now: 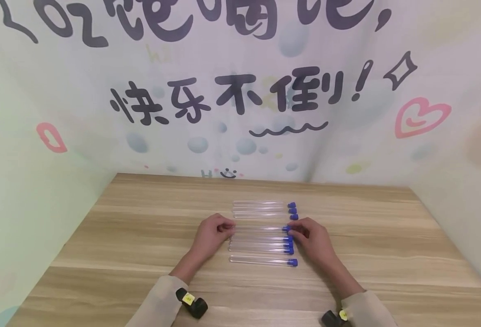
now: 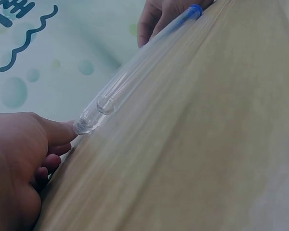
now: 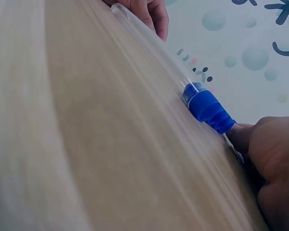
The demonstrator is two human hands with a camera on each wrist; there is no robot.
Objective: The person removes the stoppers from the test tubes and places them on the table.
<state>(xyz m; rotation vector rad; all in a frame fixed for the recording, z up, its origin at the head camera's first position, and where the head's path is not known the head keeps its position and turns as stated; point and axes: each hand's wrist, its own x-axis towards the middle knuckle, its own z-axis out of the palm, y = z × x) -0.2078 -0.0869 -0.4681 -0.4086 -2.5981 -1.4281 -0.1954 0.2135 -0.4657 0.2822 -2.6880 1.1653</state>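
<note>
A clear test tube (image 1: pixel 260 228) lies crosswise between my two hands, its rounded end to the left. My left hand (image 1: pixel 213 234) pinches that rounded end. On the other side my right hand (image 1: pixel 314 238) holds the tube's blue cap (image 1: pixel 286 229) between thumb and fingers, with the cap at the tube's mouth. Just nearer to me, several tubes (image 1: pixel 258 249) with blue caps (image 1: pixel 290 250) lie side by side, and one more capped tube (image 1: pixel 260 260) lies slightly apart in front. In the right wrist view, the blue caps (image 3: pixel 207 108) line up one behind another.
Behind my hands, three tubes (image 1: pixel 258 209) lie uncapped, with three loose blue caps (image 1: pixel 292 210) just off their right ends. The wood-grain table (image 1: pixel 142 218) meets a printed cloth wall (image 1: pixel 224 150) at the back. Black cameras (image 1: pixel 193 304) sit on both wrists.
</note>
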